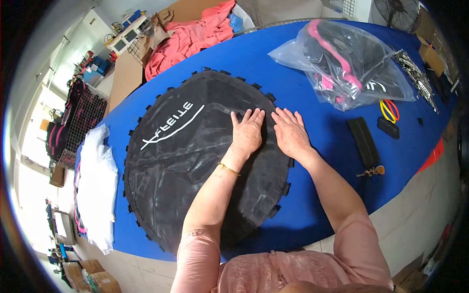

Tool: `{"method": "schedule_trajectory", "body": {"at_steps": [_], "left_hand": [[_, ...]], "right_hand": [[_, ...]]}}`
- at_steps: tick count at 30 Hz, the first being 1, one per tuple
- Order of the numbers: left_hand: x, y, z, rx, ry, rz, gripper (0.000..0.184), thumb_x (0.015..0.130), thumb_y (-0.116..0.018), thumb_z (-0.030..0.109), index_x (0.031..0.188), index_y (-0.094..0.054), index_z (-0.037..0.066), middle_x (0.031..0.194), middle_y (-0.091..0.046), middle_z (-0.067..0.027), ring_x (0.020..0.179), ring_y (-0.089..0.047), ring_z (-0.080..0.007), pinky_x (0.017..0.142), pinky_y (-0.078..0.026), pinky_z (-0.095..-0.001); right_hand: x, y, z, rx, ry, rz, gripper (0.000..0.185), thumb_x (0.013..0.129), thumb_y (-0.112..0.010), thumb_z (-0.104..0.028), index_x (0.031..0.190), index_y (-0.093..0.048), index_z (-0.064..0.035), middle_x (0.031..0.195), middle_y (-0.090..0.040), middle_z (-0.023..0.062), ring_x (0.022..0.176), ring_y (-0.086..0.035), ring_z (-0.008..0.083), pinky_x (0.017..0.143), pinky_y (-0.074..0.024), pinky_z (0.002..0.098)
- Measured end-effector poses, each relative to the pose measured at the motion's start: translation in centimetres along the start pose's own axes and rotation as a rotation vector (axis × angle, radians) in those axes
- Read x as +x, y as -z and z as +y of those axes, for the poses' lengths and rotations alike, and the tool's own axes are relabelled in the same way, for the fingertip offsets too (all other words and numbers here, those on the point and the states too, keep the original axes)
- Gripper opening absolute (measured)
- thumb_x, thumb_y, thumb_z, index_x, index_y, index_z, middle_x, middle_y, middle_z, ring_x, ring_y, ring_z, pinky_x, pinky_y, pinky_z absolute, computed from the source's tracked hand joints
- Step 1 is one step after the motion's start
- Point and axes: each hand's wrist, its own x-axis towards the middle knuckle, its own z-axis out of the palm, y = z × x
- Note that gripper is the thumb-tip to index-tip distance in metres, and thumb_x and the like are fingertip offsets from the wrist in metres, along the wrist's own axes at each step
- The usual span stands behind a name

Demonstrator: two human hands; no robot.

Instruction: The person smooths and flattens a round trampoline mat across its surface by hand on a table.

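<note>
A large round black mesh sheet (pixel 185 156) with white lettering and small black tabs around its rim lies flat on the blue table (pixel 312 195). My left hand (pixel 247 129) rests palm down on the sheet, right of the lettering, fingers apart and holding nothing. Just beside it, my right hand (pixel 290 131) lies flat at the sheet's right edge, its fingers stretched out and nothing in them. The two hands are close together but apart.
A clear plastic bag (pixel 342 63) with black and pink pieces lies at the back right, near metal parts (pixel 417 78). Black strips (pixel 364 141), keys (pixel 373 171) and yellow and red bands (pixel 388 111) lie right. White plastic (pixel 97 188) is at the left edge.
</note>
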Motion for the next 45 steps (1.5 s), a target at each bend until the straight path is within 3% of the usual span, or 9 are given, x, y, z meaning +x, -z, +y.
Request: {"method": "schedule_trajectory", "body": {"at_steps": [8,12,21,25,32,45], "left_hand": [[-0.7,-0.3,-11.0,0.152,0.231,-0.074,0.066,0.094,-0.051,0.009,0.158,-0.042,0.018,0.165,-0.041,0.0000,0.151,-0.040,-0.0244,0.118,-0.016,-0.0750],[-0.7,0.7,-13.2,0.066,0.344,-0.119,0.066,0.094,-0.048,0.007,0.158,-0.041,0.018,0.166,-0.039,-0.0002,0.152,-0.038,-0.0246,0.118,-0.017,-0.0760],[-0.9,0.1,-4.3,0.023,0.053,-0.054,0.068,0.092,-0.051,0.005,0.158,-0.042,0.015,0.164,-0.042,-0.0028,0.150,-0.041,-0.0249,0.120,-0.017,-0.0731],[-1.5,0.1,-6.6,0.027,0.102,0.008,0.066,0.092,-0.050,0.004,0.157,-0.044,0.015,0.162,-0.045,-0.0037,0.150,-0.041,-0.0264,0.119,-0.017,-0.0733],[-3.2,1.6,-13.6,0.000,0.359,-0.124,0.074,0.089,-0.050,0.001,0.159,-0.040,0.021,0.167,-0.037,-0.0013,0.153,-0.036,-0.0261,0.120,-0.015,-0.0739],[-0.7,0.9,-1.7,-0.042,-0.001,-0.019,0.070,0.090,-0.054,0.001,0.157,-0.043,0.015,0.164,-0.042,-0.0030,0.150,-0.040,-0.0281,0.120,-0.020,-0.0722]], "right_hand": [[-0.1,0.3,-0.5,0.013,-0.010,-0.010,0.044,0.105,-0.049,-0.019,0.146,-0.054,-0.0050,0.157,-0.048,0.0137,0.149,-0.039,0.0312,0.125,-0.0224,0.0505],[-0.1,0.3,-0.6,0.001,0.002,-0.010,0.044,0.106,-0.048,-0.021,0.147,-0.054,-0.0049,0.157,-0.048,0.0138,0.149,-0.039,0.0315,0.125,-0.0224,0.0509],[0.0,0.4,-0.4,0.008,0.014,0.000,0.043,0.105,-0.050,-0.019,0.145,-0.055,-0.0047,0.155,-0.050,0.0140,0.148,-0.041,0.0321,0.125,-0.0235,0.0514],[-0.1,0.0,-0.2,0.019,0.019,0.017,0.043,0.105,-0.050,-0.019,0.144,-0.056,-0.0045,0.155,-0.050,0.0142,0.147,-0.041,0.0326,0.124,-0.0241,0.0518],[-0.2,0.4,-0.9,0.025,0.017,0.017,0.044,0.105,-0.050,-0.020,0.145,-0.055,-0.0043,0.155,-0.050,0.0146,0.148,-0.041,0.0330,0.124,-0.0242,0.0525],[0.0,0.6,-1.1,0.043,0.010,0.032,0.043,0.104,-0.051,-0.020,0.142,-0.058,-0.0031,0.153,-0.052,0.0153,0.147,-0.042,0.0336,0.123,-0.0252,0.0525]]}}
